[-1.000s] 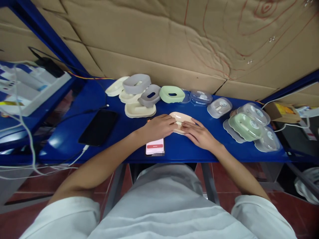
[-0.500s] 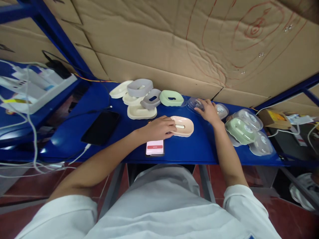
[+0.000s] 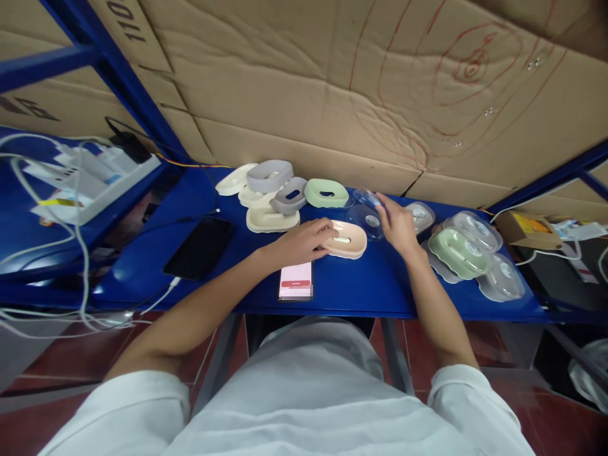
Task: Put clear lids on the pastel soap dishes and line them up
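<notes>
A peach oval soap dish (image 3: pixel 357 244) with a slot in its base lies on the blue table. My left hand (image 3: pixel 308 240) is closed on its left rim, with the fingers over the inner edge. Farther back on the right, my right hand (image 3: pixel 398 221) grips a clear plastic lid (image 3: pixel 367 196), tilted up off the table. Below that lid another clear lid (image 3: pixel 373 221) with a round sticker lies flat. Just left of these stands a green oval dish (image 3: pixel 327 197), partly over a clear rim. My right thumb and fingertips are partly hidden behind the lid.
Grey and cream dishes (image 3: pixel 273 219) are heaped at the back left. Several lidded dishes, one of them green (image 3: pixel 458 252), stand at the right. A lit phone (image 3: pixel 295 283) lies in front of my left hand, a dark phone (image 3: pixel 198 247) farther left. Cardboard (image 3: pixel 294 95) walls the back.
My right hand has lifted a clear lid and tilted it, and another lid now shows beneath. My left hand stays at the peach dish. The whole view has shifted slightly.
</notes>
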The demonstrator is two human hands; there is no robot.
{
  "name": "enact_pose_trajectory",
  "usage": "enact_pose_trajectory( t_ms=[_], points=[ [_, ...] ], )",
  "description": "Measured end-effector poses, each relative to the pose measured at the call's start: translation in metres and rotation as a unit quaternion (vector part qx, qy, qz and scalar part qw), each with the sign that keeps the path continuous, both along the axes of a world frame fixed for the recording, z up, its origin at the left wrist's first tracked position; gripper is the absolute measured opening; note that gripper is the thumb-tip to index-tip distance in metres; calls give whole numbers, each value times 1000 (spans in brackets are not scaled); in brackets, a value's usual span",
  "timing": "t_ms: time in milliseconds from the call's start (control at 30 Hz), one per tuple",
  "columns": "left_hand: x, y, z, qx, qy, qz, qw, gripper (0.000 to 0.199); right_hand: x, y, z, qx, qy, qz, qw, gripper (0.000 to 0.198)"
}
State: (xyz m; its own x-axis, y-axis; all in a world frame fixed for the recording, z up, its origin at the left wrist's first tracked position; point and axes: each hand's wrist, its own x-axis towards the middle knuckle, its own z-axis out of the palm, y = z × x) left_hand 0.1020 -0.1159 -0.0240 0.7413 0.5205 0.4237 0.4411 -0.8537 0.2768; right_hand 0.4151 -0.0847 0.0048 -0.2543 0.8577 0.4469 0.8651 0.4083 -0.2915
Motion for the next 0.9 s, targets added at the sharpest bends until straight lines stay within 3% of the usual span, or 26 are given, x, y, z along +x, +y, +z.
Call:
enact_pose_trajectory(
  t_ms=[133, 233, 367, 533, 733, 900],
  points=[
    [-2, -1, 1, 4, -43, 31, 999, 56, -31, -38, -2, 16, -45, 70, 996, 51],
    [-4, -1, 3, 34, -43, 46, 997, 62, -39, -53, -8, 19, -64, 109, 992, 47],
    [-5, 1, 5, 55, -20, 47, 997, 56, -35, -60, -21, 26, -58, 166, 984, 42],
    [-6, 6, 0, 13, -28, -4, 1000, 37, -35, -63, -36, 26, -60, 210, 975, 42],
    [-8, 7, 0, 23, -5, -16, 1000, 20, -22, -55, -39, -8, -55, 240, 969, 77],
    [-7, 7, 1, 30, 3, -12, 999, 17, -19, -53, -42, -55, -50, 255, 964, 81]
  ],
)
